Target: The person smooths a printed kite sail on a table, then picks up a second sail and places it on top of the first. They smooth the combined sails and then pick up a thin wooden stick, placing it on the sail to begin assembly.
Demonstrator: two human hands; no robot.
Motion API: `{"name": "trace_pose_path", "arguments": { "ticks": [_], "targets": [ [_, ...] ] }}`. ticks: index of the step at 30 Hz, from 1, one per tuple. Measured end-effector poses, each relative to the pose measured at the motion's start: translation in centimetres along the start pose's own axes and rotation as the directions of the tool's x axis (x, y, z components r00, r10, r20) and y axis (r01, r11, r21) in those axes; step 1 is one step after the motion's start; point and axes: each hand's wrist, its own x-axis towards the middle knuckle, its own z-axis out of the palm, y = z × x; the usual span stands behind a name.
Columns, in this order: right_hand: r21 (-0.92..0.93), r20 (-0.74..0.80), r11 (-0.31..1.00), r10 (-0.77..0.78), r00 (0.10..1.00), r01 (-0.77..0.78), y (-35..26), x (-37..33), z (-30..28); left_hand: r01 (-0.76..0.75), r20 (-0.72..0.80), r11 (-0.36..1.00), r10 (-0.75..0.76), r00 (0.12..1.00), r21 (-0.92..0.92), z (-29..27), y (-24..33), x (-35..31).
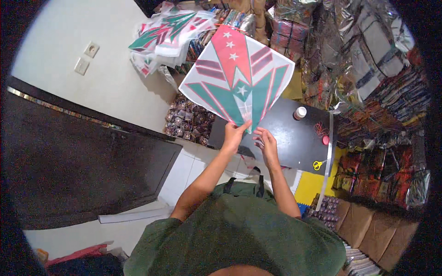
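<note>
**Count of things in view**

One diamond-shaped paper kite [237, 78] in red, green and white, bearing four white stars. One stack of similar kites [168, 32] far left; their number cannot be told. On the black bench [285, 138]: one small white bottle with a red cap [299, 112], one pair of yellow-handled scissors [317, 164]. Two wall sockets [86, 57].

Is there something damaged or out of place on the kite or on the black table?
Nothing stands out. The kite looks whole and flat, held at its lower tip by the left hand and right hand. Scissors and a small bottle rest upright or flat on the black table.
</note>
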Motion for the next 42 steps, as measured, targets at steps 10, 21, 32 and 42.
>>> {"name": "trace_pose_path", "arguments": {
  "ticks": [10,21,32,42],
  "targets": [
    [-0.084,0.060,0.993,-0.082,0.995,0.087,1.0,1.4,9.4,-0.146,0.038,0.989,0.147,0.988,-0.037,-5.9,2.8,0.7],
    [-0.224,-0.121,0.969,-0.133,0.984,0.103,4.0,2.3,17.1,-0.221,-0.142,0.932,0.186,0.972,-0.287,-19.7,9.6,7.2],
    [-0.231,-0.222,0.969,-0.138,0.965,0.085,6.6,0.6,21.6,-0.089,-0.042,0.944,0.079,0.996,-0.318,-25.3,11.2,10.2],
    [-0.229,-0.148,0.973,-0.074,0.986,0.039,6.7,2.9,20.7,-0.102,-0.058,0.935,0.088,0.994,-0.339,-29.5,12.2,9.1]
  ]
}}
